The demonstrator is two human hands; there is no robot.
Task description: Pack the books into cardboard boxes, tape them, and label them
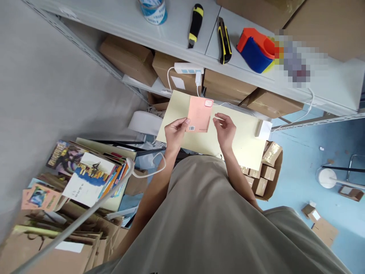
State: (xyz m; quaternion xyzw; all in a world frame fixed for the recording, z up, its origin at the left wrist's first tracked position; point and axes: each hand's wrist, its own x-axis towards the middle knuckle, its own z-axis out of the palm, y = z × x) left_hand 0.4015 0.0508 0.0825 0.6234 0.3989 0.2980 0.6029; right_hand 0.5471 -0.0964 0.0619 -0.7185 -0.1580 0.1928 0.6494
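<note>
My left hand [176, 134] pinches the lower left edge of a thin pink booklet [199, 114] between thumb and fingers. The booklet is held above a pale yellow tabletop [242, 133]; a small barcode shows near its bottom edge and a rounded white label-like box at its top right corner. Just right of the booklet is my right hand [225, 130], its fingers loosely bent with a gap between thumb and forefinger. Nothing shows in it, and its fingertips appear close to the booklet's edge without gripping it.
A metal shelf [176, 36] ahead carries utility knives [224, 40], a tape roll [154, 13] and a tape dispenser [255, 49]. Beneath are cardboard boxes [228, 85] and a power strip [188, 68]. Books [91, 177] are piled left; a carton [273, 182] of small boxes stands right.
</note>
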